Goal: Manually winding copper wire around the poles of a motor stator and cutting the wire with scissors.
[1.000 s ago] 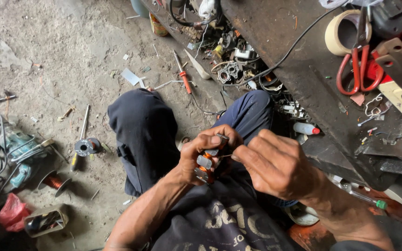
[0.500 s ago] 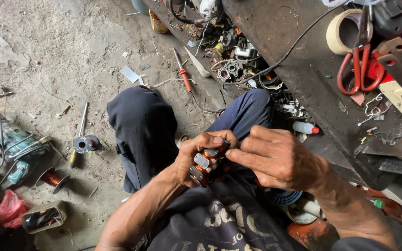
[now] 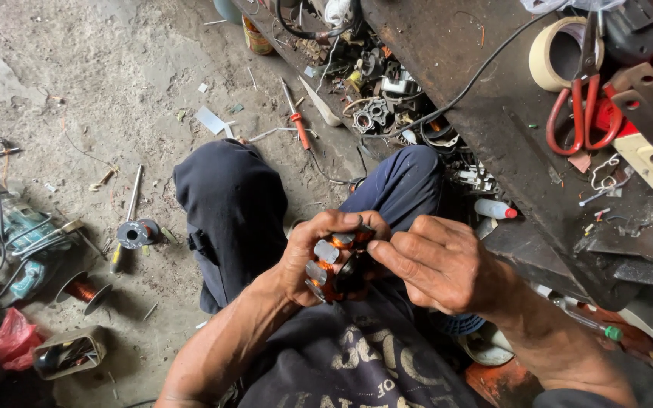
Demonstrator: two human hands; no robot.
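Copper-wound stator (image 3: pixel 334 264) held closed in left hand (image 3: pixel 319 257) over lap, steadied for work; right hand (image 3: pixel 440 264) pinched at its edge, probably on wire.

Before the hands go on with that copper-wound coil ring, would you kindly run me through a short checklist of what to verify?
1. Left hand wraps the round copper-wound stator ring: ok.
2. Right hand fingers touch the ring's near edge: ok.
3. Ring held above the lap, clear of the floor: ok.
4. Any loose wire end between the fingers: cannot tell.
5. Red-handled scissors lie on the dark workbench beside the right arm: ok.
6. Red-handled screwdriver lies on the floor beyond the knees, away from both hands: not ok.
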